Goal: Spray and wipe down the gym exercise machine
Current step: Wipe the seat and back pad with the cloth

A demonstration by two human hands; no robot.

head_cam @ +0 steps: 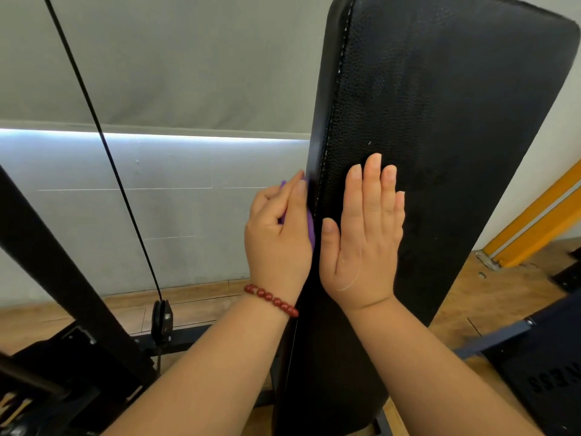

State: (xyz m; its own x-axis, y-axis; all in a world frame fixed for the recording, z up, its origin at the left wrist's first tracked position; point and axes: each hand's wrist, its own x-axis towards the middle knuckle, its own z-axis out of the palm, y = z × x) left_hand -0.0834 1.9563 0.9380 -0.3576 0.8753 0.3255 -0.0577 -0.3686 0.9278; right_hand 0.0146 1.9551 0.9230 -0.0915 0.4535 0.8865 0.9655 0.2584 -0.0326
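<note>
Currently the left hand is gripping a purple cloth, its fingers curling round the fabric and pressing it against the left side edge of the black padded backrest, just beside the white stitched seam. The right hand is lying flat on the front face of the backrest, fingers straight and together, palm against the textured vinyl, holding nothing. The two hands are sitting close together, with the seam running between them. The backrest is leaning slightly to the right as it rises. A red bead bracelet is circling the left wrist. To the left, a thin black cable is running down to a pulley near the wooden floor.
</note>
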